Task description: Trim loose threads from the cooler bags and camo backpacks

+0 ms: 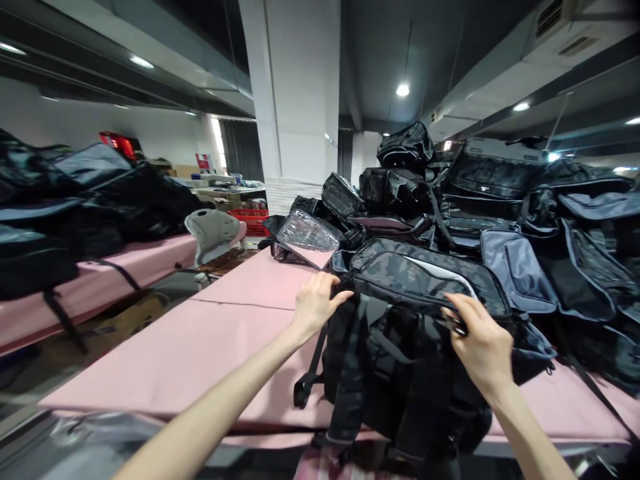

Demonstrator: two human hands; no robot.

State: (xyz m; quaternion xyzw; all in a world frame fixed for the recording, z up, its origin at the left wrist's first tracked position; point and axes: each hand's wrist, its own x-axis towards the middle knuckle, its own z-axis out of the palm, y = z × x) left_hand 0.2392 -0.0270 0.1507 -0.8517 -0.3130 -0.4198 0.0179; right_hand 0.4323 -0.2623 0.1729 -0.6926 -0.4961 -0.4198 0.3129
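Observation:
A black camouflage backpack (400, 333) lies on its side at the near edge of a pink-covered table (200, 347), straps hanging toward me. My left hand (316, 303) rests on the bag's left end, fingers curled against the fabric by the top flap. My right hand (480, 343) is closed in a pinch on the bag's front edge, on what looks like a zipper pull or strap. The flap (425, 273) with a pale stripe lies between the two hands.
A tall pile of black and grey backpacks (500, 193) fills the table's right side and back. A bag in clear plastic (305, 233) lies behind. More bags (75, 200) sit on a second pink table at left. A grey chair (213, 233) stands in the aisle. A white pillar (295, 93) rises behind.

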